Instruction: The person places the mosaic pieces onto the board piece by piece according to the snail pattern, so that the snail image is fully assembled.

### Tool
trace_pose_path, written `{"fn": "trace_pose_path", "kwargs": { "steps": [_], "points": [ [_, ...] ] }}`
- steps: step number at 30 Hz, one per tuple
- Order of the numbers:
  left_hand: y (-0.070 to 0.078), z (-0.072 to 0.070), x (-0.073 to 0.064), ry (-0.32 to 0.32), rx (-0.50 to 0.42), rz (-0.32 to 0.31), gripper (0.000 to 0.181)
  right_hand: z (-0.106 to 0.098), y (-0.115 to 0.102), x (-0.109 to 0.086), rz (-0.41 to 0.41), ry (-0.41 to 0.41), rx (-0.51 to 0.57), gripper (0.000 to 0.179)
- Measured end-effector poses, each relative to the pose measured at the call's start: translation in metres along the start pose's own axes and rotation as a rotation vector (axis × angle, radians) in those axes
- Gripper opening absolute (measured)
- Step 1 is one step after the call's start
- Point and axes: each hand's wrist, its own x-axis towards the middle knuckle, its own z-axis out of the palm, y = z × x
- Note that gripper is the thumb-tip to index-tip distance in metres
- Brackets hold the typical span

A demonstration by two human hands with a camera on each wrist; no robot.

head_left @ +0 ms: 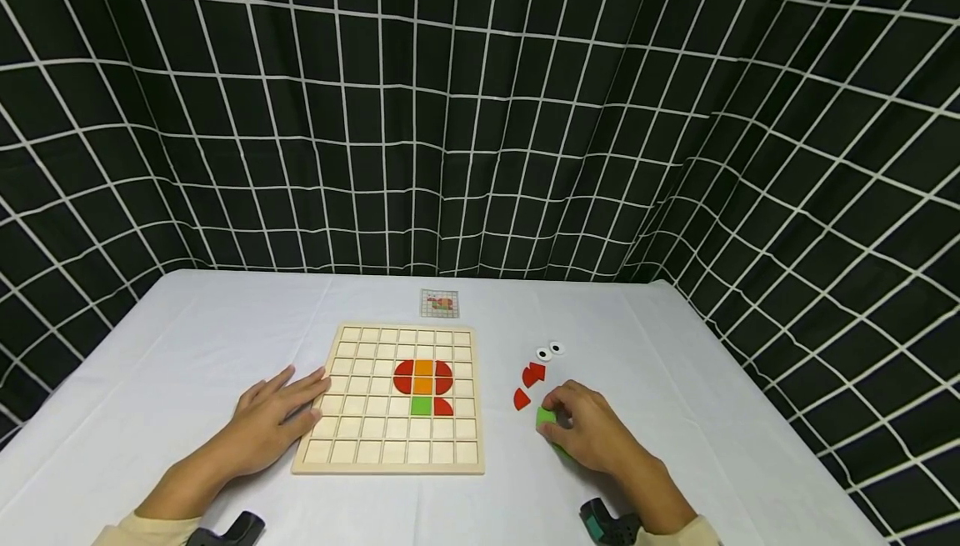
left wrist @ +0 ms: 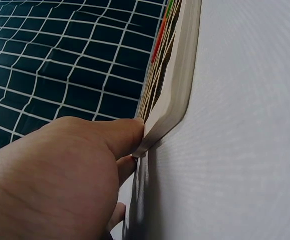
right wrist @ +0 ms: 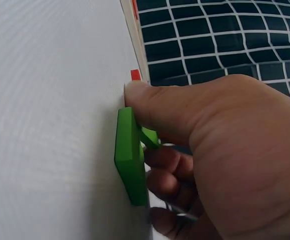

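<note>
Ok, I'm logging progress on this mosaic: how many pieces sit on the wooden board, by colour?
Red quarter-circles: 5
Orange squares: 2
Green square: 1
Total on the wooden board: 8

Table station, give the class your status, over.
Left hand touching board's left edge. Right hand curled around green block. Board partly filled. Loose red piece close by, possibly in the way.
</note>
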Motion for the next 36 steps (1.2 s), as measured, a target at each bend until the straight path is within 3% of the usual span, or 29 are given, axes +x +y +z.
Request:
{"fn": "trace_pose_path", "kwargs": {
  "steps": [5,9,14,19,28,36],
  "points": [
    [-0.002,0.001,-0.002,0.004,0.005,-0.004,0.045,0.002,0.0,0.001,-0.137,0.053,-0.059,0.026],
    [-0.003,0.001,-0.004,0.007,0.004,-0.004,0.045,0.003,-0.001,0.002,-0.191,0.109,-0.081,0.025],
    [-0.003,-0.002,-0.004,0.009,-0.004,-0.002,0.045,0.003,-0.01,0.01,-0.343,0.225,0.015,0.02],
    [-0.004,-0.002,-0.004,0.016,-0.001,-0.004,0.045,0.01,-0.035,0.026,-0.487,0.242,0.098,0.019],
    [-0.003,0.001,-0.001,0.013,-0.004,0.012,0.044,0.023,-0.084,0.046,-0.471,0.162,0.092,0.017],
    [-0.001,0.001,0.0,0.003,0.001,0.006,0.044,0.037,-0.102,0.057,-0.569,0.182,0.133,0.014]
  ]
}}
